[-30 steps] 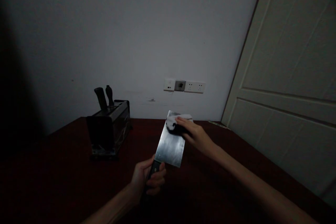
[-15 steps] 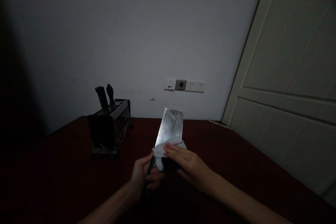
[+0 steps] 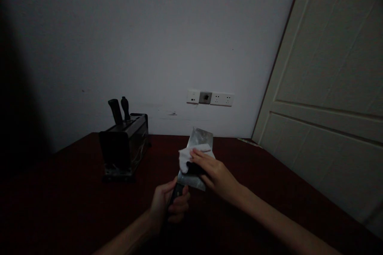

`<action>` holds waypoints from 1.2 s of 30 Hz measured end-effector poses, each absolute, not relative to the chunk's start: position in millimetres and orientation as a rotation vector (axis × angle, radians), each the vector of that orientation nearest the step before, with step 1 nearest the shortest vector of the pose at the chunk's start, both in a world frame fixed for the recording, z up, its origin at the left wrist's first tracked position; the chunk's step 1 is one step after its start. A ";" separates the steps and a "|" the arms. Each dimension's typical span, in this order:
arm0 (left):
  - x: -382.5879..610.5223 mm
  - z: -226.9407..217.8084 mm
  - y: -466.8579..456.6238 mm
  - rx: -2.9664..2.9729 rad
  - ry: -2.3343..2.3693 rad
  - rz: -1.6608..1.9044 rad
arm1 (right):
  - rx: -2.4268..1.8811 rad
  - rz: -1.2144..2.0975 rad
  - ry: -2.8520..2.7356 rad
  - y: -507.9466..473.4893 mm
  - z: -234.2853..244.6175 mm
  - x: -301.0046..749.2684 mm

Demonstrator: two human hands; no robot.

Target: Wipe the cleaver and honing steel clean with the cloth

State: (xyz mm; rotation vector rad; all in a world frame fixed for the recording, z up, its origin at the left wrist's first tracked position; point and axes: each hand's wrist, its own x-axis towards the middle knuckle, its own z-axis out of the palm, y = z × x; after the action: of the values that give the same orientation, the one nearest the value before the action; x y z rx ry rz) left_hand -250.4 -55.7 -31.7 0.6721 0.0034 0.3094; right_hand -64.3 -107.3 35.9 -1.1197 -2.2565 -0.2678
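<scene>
cleaver (image 3: 201,138) one, left hand (image 3: 169,204) gripping; right hand (image 3: 215,173) pressing one cloth (image 3: 186,156).

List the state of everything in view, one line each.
Cleaver, held off the table, blade pointing away.
Cloth, bunched, pressed on the blade.
Left hand, closed on the cleaver's handle.
Right hand, pressing the cloth.
Knife block, upright on the table, two handles sticking out.

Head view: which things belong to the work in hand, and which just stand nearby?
In use: broad steel cleaver with dark handle, held by the left hand; crumpled white cloth, pressed on the blade by the right hand.
Standing by: dark metal knife block; white wall sockets; dark red table.
</scene>
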 end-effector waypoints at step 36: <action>-248.9 -25.5 -63.7 0.749 -0.013 0.332 | -1.130 -0.392 -2.084 -60.6 90.4 -43.9</action>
State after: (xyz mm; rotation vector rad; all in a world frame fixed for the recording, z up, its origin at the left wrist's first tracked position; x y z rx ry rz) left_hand -248.9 -63.7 -25.5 0.7492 -0.0127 0.3315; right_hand -43.9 -60.6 90.4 -1.1302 -2.0841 -0.3919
